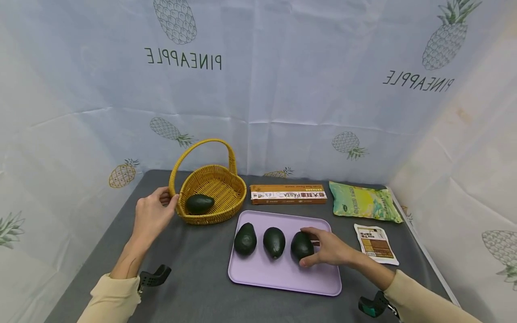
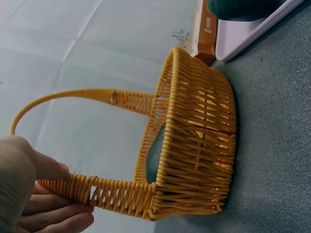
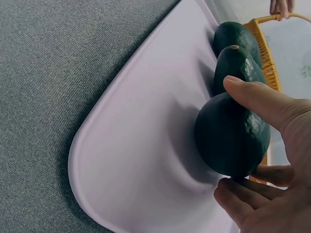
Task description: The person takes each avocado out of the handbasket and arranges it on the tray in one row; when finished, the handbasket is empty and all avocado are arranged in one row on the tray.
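Note:
My left hand (image 1: 155, 213) holds the handle of a yellow woven basket (image 1: 231, 197) near its base, thumb on one side and fingers behind, as the left wrist view shows. One dark green avocado (image 1: 199, 204) lies inside the basket. A lilac tray (image 1: 282, 278) bears three more avocados in a row. Around the rightmost avocado (image 3: 231, 136) my right hand (image 1: 329, 248) curls, thumb on the near side and fingers on the far side. The middle avocado (image 1: 274, 242) and the left avocado (image 1: 245, 239) rest on the tray beside it.
Behind the tray lies a pasta box (image 1: 288, 194). A green and yellow packet (image 1: 363, 202) is at the back right, with a small white and brown pouch (image 1: 376, 244) in front of it. A pineapple-print curtain (image 1: 282, 89) hangs behind the grey table (image 1: 194, 278).

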Demonstrator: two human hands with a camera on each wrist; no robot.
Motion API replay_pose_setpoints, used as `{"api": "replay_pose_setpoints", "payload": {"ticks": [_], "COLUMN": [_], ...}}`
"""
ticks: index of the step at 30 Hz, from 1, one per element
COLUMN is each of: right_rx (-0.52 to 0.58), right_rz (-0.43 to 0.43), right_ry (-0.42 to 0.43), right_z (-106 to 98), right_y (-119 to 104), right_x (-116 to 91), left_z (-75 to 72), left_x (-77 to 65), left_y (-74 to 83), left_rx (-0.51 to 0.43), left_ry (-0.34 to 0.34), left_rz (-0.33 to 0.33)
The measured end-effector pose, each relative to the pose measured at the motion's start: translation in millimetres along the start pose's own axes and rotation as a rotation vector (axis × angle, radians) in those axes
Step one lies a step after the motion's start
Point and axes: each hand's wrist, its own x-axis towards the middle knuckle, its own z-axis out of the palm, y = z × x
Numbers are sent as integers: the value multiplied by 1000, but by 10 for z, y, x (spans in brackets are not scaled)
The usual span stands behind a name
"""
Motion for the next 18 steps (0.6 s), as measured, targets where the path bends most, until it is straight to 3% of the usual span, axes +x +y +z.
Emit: {"api": "replay_pose_setpoints", "payload": {"ticks": [18], "right_rx": [-23], "right_rz": [63], "right_ry": [29], "right_z": [-9], "right_y": [-19], "right_x": [16], "left_z": [5], "left_x": [-4], "left_y": [7], "left_rx": [7], "left_ry": [-8], "left_rz": [-20]}}
